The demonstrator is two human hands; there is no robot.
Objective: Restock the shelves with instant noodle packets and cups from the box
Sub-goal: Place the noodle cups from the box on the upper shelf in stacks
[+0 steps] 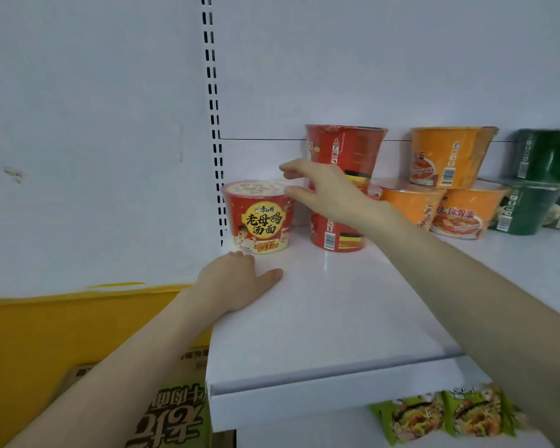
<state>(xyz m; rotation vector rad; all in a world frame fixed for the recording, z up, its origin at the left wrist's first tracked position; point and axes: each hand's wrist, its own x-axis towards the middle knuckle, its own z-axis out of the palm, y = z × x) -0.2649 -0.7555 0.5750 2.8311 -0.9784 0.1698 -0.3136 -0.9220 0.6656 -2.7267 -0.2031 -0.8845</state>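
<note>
A red and yellow noodle cup (260, 218) stands upright at the far left of the white shelf (330, 318). My right hand (324, 192) hovers at its right rim, fingers spread and loose, the thumb close to the lid; I cannot tell if it touches. My left hand (240, 282) rests flat on the shelf just in front of the cup. Behind my right hand stand two stacked red cups (343, 150), the lower one partly hidden.
Orange cups (446, 156) are stacked to the right, green cups (543, 189) beyond them. Green noodle packets (443, 415) lie on the shelf below. A cardboard box (172, 412) sits at the bottom left, next to a yellow wall band (46, 334).
</note>
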